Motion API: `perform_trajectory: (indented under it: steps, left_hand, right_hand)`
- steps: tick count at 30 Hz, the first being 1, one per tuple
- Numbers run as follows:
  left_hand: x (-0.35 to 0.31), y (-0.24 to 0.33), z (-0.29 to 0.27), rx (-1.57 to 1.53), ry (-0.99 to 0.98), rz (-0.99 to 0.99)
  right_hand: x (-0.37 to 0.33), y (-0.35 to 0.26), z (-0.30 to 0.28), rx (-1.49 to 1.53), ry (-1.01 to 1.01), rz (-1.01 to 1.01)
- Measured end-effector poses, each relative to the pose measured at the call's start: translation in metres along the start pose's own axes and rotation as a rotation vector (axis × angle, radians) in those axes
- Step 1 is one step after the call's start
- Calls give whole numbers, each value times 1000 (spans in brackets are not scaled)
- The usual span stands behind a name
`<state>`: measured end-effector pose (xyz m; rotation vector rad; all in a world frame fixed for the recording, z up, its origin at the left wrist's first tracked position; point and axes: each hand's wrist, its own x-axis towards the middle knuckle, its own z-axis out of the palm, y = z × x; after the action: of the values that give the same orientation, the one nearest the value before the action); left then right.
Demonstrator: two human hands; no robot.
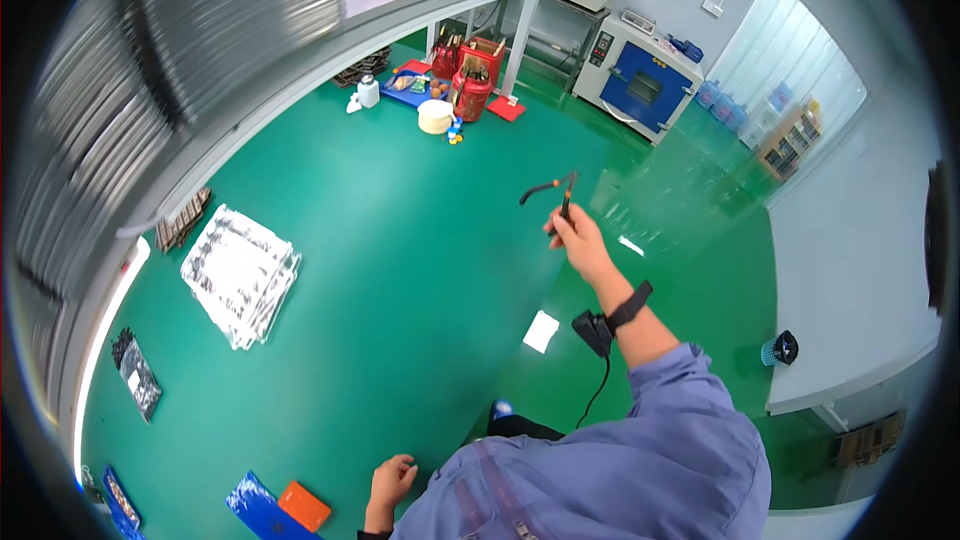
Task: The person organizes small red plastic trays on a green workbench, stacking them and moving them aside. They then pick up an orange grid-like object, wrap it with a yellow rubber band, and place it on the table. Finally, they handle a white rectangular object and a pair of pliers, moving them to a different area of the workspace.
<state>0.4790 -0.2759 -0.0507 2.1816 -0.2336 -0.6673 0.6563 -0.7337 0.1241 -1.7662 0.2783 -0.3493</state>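
In my raised right hand (578, 238) is a pair of pliers (568, 198) with black and orange handles. Its handles are spread apart: my fingers close round one, and the other sticks out to the left. My left hand (393, 482) is low, close to my body, over the near edge of the green table (400, 280). Its fingers are loosely bent and slightly apart, with nothing seen in them. A black band with a small device and cable (596, 330) is strapped on my right wrist.
A stack of white trays (240, 275) lies on the left, near a bag of black parts (138, 375). At the front are a blue piece (262, 510) and an orange box (304, 507). Red buckets (470, 90) and a cream round container (435, 117) stand at the back, below a shelf.
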Motion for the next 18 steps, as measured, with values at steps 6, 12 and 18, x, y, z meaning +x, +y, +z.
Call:
perform_trajectory:
  steps: [6, 12, 18]
  left_hand:
    - [39, 23, 3, 20, 107, -245]
    - [60, 65, 59, 18, 265, -490]
    - [73, 119, 107, -10, 214, -672]
  right_hand:
    - [217, 39, -23, -83, 131, -113]
    - [426, 94, -37, -134, 106, -207]
    - [516, 133, -27, -141, 10, -110]
